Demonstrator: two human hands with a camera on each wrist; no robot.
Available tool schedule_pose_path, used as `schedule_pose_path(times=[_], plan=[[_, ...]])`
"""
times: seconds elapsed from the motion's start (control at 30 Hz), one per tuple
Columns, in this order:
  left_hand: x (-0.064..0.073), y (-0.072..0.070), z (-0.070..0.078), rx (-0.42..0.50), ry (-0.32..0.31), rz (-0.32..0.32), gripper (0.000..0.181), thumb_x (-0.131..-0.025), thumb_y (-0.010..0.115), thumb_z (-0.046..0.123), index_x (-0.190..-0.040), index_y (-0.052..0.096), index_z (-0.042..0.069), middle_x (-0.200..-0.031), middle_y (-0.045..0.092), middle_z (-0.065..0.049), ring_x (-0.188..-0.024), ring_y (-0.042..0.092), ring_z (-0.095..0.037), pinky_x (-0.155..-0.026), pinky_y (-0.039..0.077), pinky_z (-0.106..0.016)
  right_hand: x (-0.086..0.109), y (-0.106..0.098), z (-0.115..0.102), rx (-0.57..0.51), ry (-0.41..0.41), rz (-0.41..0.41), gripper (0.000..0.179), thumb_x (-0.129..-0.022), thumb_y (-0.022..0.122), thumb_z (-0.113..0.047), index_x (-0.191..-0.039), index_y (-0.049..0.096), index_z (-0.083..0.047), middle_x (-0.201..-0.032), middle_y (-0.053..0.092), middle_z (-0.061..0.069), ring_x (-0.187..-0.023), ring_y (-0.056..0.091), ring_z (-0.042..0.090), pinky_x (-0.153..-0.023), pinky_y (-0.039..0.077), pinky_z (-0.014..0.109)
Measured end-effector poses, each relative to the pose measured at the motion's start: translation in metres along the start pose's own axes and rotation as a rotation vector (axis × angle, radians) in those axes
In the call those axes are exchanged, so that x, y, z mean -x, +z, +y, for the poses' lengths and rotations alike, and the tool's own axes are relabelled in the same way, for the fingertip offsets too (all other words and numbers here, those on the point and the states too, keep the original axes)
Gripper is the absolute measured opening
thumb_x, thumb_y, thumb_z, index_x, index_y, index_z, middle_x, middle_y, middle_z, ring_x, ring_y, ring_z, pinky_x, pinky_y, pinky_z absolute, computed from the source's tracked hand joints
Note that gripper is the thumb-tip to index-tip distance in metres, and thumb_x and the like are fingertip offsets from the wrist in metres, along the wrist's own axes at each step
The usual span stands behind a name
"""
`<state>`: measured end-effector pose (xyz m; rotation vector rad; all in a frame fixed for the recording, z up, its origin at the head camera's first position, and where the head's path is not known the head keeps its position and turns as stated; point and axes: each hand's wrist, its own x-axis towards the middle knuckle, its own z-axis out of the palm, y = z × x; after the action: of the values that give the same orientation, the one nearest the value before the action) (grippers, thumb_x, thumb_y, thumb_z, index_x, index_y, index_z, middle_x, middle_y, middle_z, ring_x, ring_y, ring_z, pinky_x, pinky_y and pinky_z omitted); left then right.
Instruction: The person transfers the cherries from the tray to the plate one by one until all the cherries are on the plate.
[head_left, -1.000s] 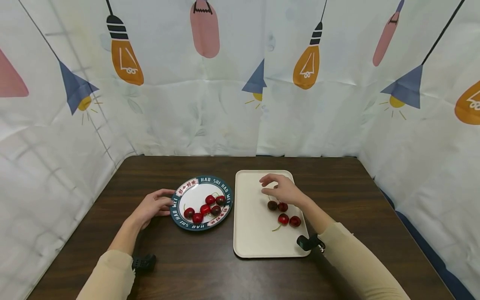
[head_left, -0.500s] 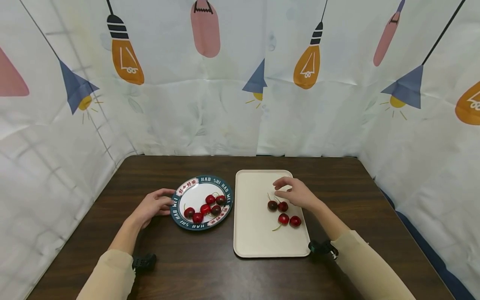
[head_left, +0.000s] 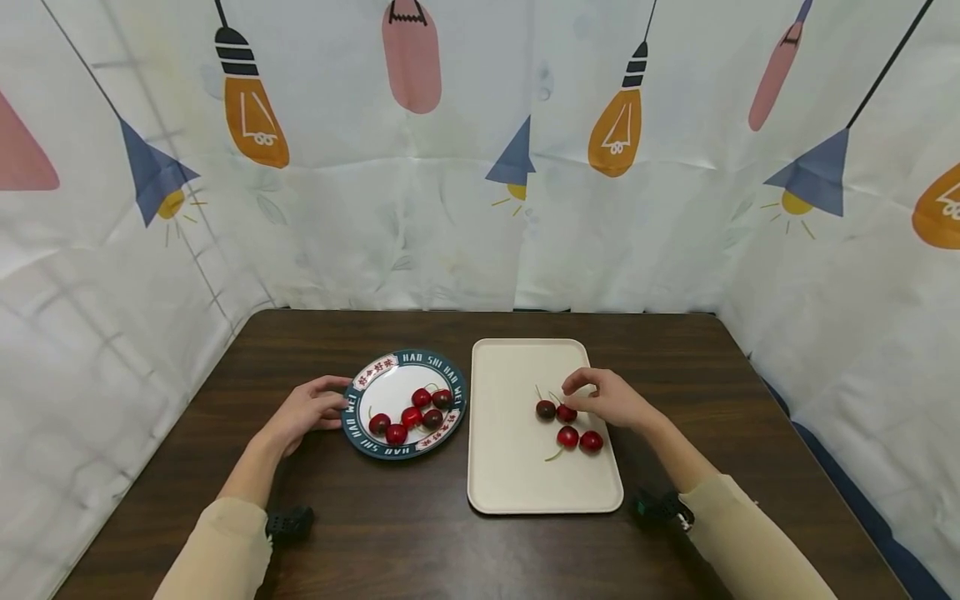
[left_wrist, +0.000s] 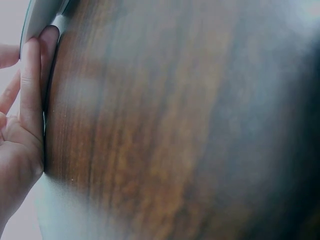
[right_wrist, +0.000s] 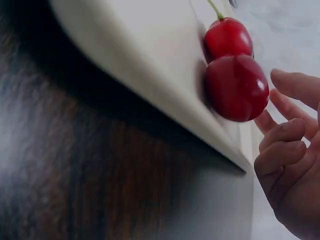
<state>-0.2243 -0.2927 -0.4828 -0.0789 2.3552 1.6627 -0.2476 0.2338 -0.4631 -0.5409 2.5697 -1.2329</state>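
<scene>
My left hand [head_left: 303, 412] is at the left rim of a round white plate [head_left: 386, 387] with a dark green lettered border, its fingers nearly straight and touching the rim. In the left wrist view, one fingertip [left_wrist: 50, 35] reaches under the plate's edge. Several dark red cherries [head_left: 412, 418] lie on the plate. My right hand [head_left: 611, 400] hovers over the right side of a cream rectangular tray [head_left: 510, 467], thumb and index finger apart beside a cherry [head_left: 566, 413]. Near it lie a darker cherry [head_left: 545, 410] and two more cherries [head_left: 567, 437], some with stems.
Both objects stand on a dark wood-grain table [head_left: 360, 533], with a narrow gap between plate and tray. A white curtain [head_left: 450, 225] printed with lamps and bulbs hangs behind and at both sides. Small dark devices [head_left: 288, 523] sit on the wrists.
My right hand has moved right and toward me, from above the tray's upper part down to the cherries on it. The left hand and plate have stayed in place.
</scene>
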Motion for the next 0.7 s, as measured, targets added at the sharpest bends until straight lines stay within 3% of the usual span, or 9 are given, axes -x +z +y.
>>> schedule_pose_path(times=[0.27,0.7], plan=[[-0.0009,-0.0001,0.0002,-0.005,-0.004,0.001,0.055,-0.103,0.059,0.018,-0.151,0.042,-0.002,-0.119,0.063,-0.018,-0.092,0.065,-0.019,-0.08,0.061,-0.03,0.0064,-0.0016,0.0009,-0.011,-0.02,-0.083,0.026,-0.093,0.076,-0.018,-0.116,0.069,-0.008,-0.111,0.067,0.005,-0.103,0.06,0.025,-0.087,0.053,0.041],[0.0005,0.0005,0.0017,0.002,0.002,-0.001,0.054,-0.103,0.059,0.018,-0.15,0.042,-0.002,-0.119,0.063,-0.019,-0.092,0.065,-0.019,-0.08,0.061,-0.03,0.0042,0.0001,0.0043,0.006,-0.027,-0.087,0.021,-0.092,0.076,-0.013,-0.112,0.071,-0.011,-0.107,0.067,0.004,-0.096,0.059,0.024,-0.08,0.053,0.038]])
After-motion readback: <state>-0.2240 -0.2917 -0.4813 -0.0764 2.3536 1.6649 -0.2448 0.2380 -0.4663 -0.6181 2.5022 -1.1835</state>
